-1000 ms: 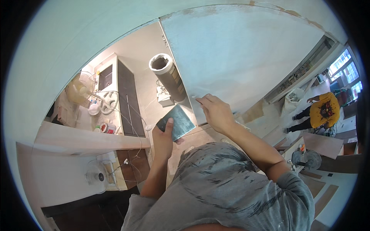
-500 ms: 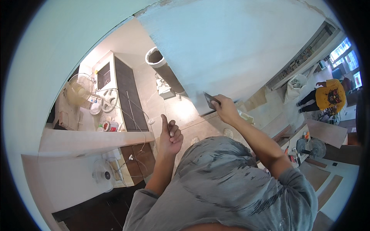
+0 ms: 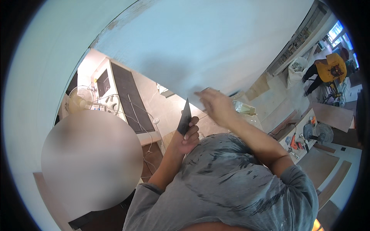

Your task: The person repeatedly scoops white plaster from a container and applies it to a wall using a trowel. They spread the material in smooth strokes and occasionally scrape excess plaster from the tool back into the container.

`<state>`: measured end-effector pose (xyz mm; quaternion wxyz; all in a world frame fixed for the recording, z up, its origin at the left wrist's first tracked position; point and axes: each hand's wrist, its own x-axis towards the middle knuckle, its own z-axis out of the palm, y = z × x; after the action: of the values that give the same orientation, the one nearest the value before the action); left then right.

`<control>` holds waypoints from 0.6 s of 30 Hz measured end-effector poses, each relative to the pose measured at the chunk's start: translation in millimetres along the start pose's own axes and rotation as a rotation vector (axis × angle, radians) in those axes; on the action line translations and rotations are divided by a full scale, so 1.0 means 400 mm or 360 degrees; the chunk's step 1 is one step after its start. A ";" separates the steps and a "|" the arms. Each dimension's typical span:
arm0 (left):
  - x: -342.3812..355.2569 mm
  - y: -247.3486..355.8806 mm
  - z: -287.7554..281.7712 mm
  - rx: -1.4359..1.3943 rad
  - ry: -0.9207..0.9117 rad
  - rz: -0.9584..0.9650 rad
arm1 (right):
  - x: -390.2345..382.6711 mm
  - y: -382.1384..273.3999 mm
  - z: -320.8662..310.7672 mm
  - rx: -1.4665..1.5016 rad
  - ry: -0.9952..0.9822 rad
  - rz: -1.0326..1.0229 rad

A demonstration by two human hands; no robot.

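Observation:
A thin dark scraper plate (image 3: 185,117) stands nearly edge-on in my left hand (image 3: 189,136), whose fingers close round it in front of my body. My right hand (image 3: 217,106) is raised just right of the plate against the pale, patchy panel (image 3: 216,46). Its fingers are bent and smeared by motion, so I cannot tell whether they hold anything. A clear container with pale contents (image 3: 244,109) shows beyond my right wrist.
A fan (image 3: 79,100) stands at a counter on the left, with cables and dark doors (image 3: 131,100). A blurred disc hides the lower left. At the right are a person in yellow (image 3: 333,67), a white sack (image 3: 296,69), a tool-strewn board (image 3: 296,138) and another fan (image 3: 323,133).
The scraper was in my right hand half a second ago and is now in my left, which has risen and moved right. The view has shifted, and the grey cylinder is now out of sight.

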<state>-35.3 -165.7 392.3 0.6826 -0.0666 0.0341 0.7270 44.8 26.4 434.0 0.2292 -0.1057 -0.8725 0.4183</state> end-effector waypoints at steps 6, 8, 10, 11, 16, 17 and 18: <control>0.072 -0.017 0.032 0.0128 0.0183 -0.0025 | 0.009 0.108 -0.138 0.1469 0.0206 0.0890; 0.106 -0.024 0.062 0.0372 0.0363 -0.0062 | 0.019 0.122 -0.160 0.2020 0.0338 0.0965; 0.145 -0.036 0.101 0.0540 0.0508 -0.0214 | 0.029 0.132 -0.161 0.2326 0.0366 0.1025; 0.165 -0.046 0.125 0.0625 0.0581 -0.0288 | 0.020 0.128 -0.174 0.2205 0.0285 0.1122; 0.246 -0.051 0.188 0.0777 0.0718 -0.0121 | -0.037 0.246 -0.234 0.1437 -0.0840 0.0842; 0.254 -0.049 0.200 0.0836 0.0748 -0.0084 | -0.044 0.272 -0.246 0.1298 -0.1130 0.0635; 0.270 -0.050 0.213 0.0890 0.0765 -0.0050 | -0.050 0.262 -0.268 0.1502 -0.0811 0.0841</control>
<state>-25.9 -45.8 462.0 0.6580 -0.0469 0.3898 0.6426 114.0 157.8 404.5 -0.0769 -0.1023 -0.5640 0.8158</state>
